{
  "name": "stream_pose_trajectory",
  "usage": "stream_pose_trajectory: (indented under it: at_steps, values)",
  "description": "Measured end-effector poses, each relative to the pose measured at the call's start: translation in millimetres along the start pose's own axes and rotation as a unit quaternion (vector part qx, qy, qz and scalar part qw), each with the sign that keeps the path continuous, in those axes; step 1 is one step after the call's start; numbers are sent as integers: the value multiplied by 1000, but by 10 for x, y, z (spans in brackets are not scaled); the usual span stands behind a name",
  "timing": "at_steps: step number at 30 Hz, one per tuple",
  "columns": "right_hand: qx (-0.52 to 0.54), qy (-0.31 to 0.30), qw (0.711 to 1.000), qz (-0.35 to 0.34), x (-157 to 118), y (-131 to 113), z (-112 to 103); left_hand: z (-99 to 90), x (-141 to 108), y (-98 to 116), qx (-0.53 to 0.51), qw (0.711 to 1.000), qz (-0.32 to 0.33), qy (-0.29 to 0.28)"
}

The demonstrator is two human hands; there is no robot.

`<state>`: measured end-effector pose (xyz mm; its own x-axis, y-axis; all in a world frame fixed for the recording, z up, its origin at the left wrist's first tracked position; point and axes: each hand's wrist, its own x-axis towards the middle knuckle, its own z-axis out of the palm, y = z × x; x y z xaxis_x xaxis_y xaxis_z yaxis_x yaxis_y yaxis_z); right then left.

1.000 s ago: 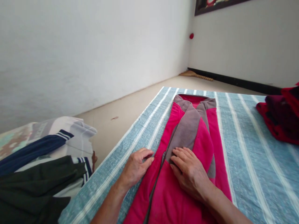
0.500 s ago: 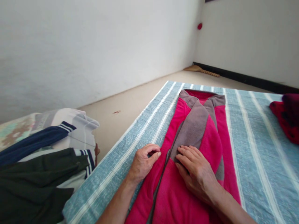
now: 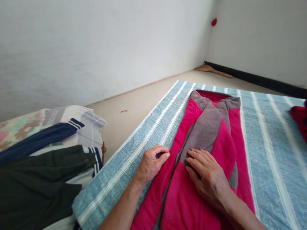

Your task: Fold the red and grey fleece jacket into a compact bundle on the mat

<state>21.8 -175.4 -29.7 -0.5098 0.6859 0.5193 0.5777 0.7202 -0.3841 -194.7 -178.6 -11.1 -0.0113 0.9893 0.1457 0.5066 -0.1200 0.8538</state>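
A pink and grey fleece jacket (image 3: 184,191) lies lengthwise on a blue striped cloth, its collar at the far end and a sleeve folded over its front. At the jacket's left edge, my left hand (image 3: 153,163) has thumb and forefinger pinched on the fabric. My right hand (image 3: 207,174) rests palm down on the folded sleeve and front, fingers stretched out and close together. A dark front seam runs between the two hands. The near end of the jacket passes out of the bottom of the view.
The striped cloth (image 3: 134,169) covers the surface under the jacket. On the left, dark green and navy clothes (image 3: 43,172) are heaped over pale bedding. A red and black folded garment (image 3: 299,118) sits at the right edge. A broom (image 3: 213,70) lies on the floor by the walls.
The view has turned a little left, so everything appears shifted right. Both hands keep nearly the same places on the jacket.
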Motion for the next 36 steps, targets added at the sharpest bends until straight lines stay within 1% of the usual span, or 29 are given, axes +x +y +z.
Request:
stream_pose_trajectory:
  at_steps: [3,9,14,23,36]
  values:
    - [-1,0,1000,-3,-3,3,2,-2,-5,-7,-1,1000,1,-4]
    - [-5,0,1000,-8,-13,20,6,-35,3,-5,-14,999,-20,-29]
    - [-4,-3,1000,-13,-25,38,6,-21,8,-19,-23,999,-31,-27]
    - [-10,2,1000,-19,-41,56,-22,33,-13,-5,-16,999,-16,-27]
    - [-10,0,1000,-8,-31,52,-49,61,-5,-9,-18,998,-44,-30]
